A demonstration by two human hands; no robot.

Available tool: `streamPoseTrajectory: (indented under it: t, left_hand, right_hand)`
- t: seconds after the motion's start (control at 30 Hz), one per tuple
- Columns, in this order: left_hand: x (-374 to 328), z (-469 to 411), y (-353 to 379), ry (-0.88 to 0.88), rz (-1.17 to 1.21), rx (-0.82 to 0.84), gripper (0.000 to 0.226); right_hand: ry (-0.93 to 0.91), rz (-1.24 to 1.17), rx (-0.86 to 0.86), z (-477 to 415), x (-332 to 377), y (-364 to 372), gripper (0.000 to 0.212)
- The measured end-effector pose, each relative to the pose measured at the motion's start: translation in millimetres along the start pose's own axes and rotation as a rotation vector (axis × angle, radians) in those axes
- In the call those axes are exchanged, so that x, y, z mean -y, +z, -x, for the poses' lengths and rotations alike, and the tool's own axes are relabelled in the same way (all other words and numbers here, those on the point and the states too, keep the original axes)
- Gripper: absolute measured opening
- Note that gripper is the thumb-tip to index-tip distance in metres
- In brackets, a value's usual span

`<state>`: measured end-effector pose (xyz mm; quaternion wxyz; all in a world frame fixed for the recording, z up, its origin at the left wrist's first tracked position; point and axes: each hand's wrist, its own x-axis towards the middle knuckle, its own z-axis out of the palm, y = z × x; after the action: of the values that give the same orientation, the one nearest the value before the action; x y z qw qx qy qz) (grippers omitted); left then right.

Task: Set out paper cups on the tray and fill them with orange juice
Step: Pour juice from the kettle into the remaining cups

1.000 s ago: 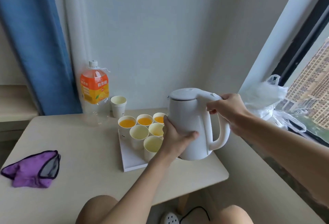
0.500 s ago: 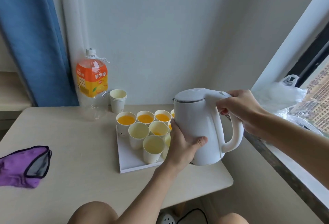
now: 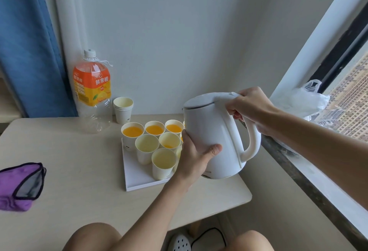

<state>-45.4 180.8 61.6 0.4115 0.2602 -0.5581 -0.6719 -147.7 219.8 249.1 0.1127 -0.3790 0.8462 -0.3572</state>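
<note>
A white kettle [image 3: 211, 137] hangs above the right side of the white tray [image 3: 135, 179], tilted slightly left. My right hand [image 3: 251, 107] grips the top of its handle. My left hand [image 3: 196, 156] cups the kettle's lower body, thumb across the front. Several paper cups stand on the tray: three at the back [image 3: 154, 129] hold orange juice, one in the middle [image 3: 169, 140] has a little juice, and two near cups [image 3: 164, 161] look empty. The kettle hides further cups behind it.
A nearly empty orange juice bottle [image 3: 92, 91] and a stack of spare cups [image 3: 123, 109] stand at the back of the table. A purple cloth [image 3: 19, 186] lies at the left. A plastic bag [image 3: 300, 99] sits on the window sill.
The kettle, held in both hands, has shifted slightly right and lower over the tray's right side. The camera view has moved closer and leftward; the cups have stayed put.
</note>
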Motion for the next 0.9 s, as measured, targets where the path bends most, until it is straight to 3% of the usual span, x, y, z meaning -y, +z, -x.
streamPoseTrajectory:
  t: [0.23,0.9]
  left_hand:
    - [-0.7,3.8,4.0,-0.049,0.031,0.003,0.083]
    - [1.0,10.3,8.9,-0.104,0.060,-0.004,0.084]
  right_hand:
    - [-0.022,0.055,0.040,-1.8,7.1,2.3,0.007]
    - [-0.018,0.183,0.070,-7.9,12.7,9.0,0.005]
